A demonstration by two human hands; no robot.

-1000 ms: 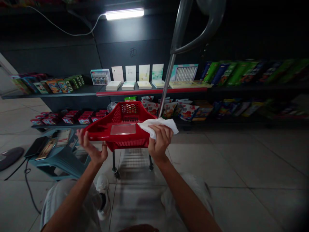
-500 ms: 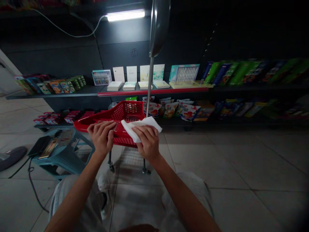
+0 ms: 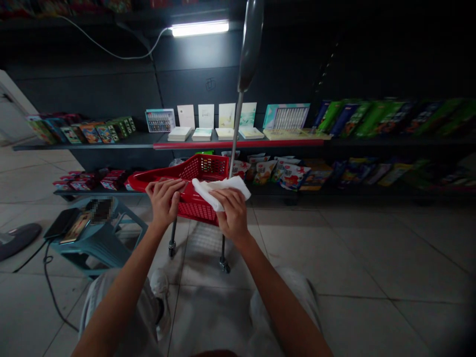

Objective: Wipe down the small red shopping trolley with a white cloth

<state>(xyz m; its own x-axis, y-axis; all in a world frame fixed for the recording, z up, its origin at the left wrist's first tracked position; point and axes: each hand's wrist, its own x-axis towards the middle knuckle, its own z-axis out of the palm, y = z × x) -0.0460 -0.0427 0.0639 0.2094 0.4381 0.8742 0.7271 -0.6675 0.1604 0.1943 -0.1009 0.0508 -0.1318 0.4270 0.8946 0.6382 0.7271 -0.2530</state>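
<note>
A red plastic shopping cart (image 3: 197,210) on metal legs with casters stands in front of me. Its grey pole (image 3: 237,124) rises up past the top of the view. My left hand (image 3: 163,201) is curled over the cart's near rim on the left, its fingers closed on the red plastic. A folded white cloth (image 3: 208,187) lies over the rim just to the right of it. My right hand (image 3: 232,210) grips this cloth and presses it against the rim; the fingertips are partly buried in its folds.
Dark shelving behind carries boxed goods, open book-like sets (image 3: 206,116) and snack bags (image 3: 293,174). At left, a blue-grey stool (image 3: 100,248) bears dark flat items and a cable. A lit tube lamp (image 3: 201,28) hangs above; a round grey base (image 3: 18,240) stands far left.
Both hands and the cart's near rim have shifted slightly right, and the casters have swivelled. The cloth remains under my right hand, a little more bunched. The view has shifted slightly too.
</note>
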